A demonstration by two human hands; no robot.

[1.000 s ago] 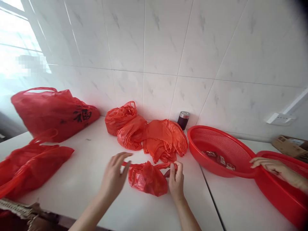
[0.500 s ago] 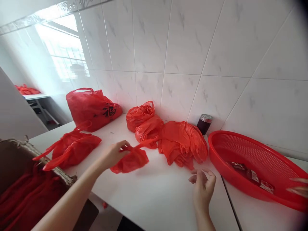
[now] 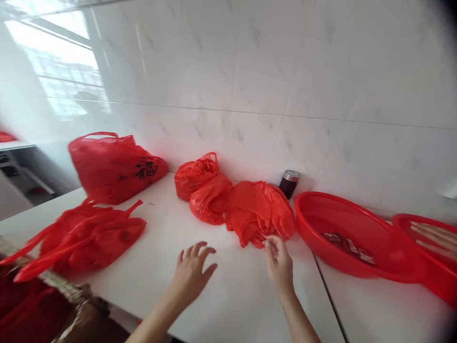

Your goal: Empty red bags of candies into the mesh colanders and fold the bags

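My left hand hovers over the white table with fingers spread and nothing in it. My right hand reaches to the front edge of a heap of flat red plastic bags; its fingertips touch or pinch the nearest bag, but motion blur hides the grip. Two filled, knotted red bags lie behind the heap against the tiled wall. More filled red bags lie in a pile at the left of the table.
A big red bag with black characters stands at the back left. A dark jar with a metal lid sits by the wall. Two red mesh baskets hold small packets; another person's hand rests in the right one. A cardboard box is at bottom left.
My left hand carried the small filled bag leftward and let it go on the left pile; it is back empty. My right hand moved up to the flat bag heap.
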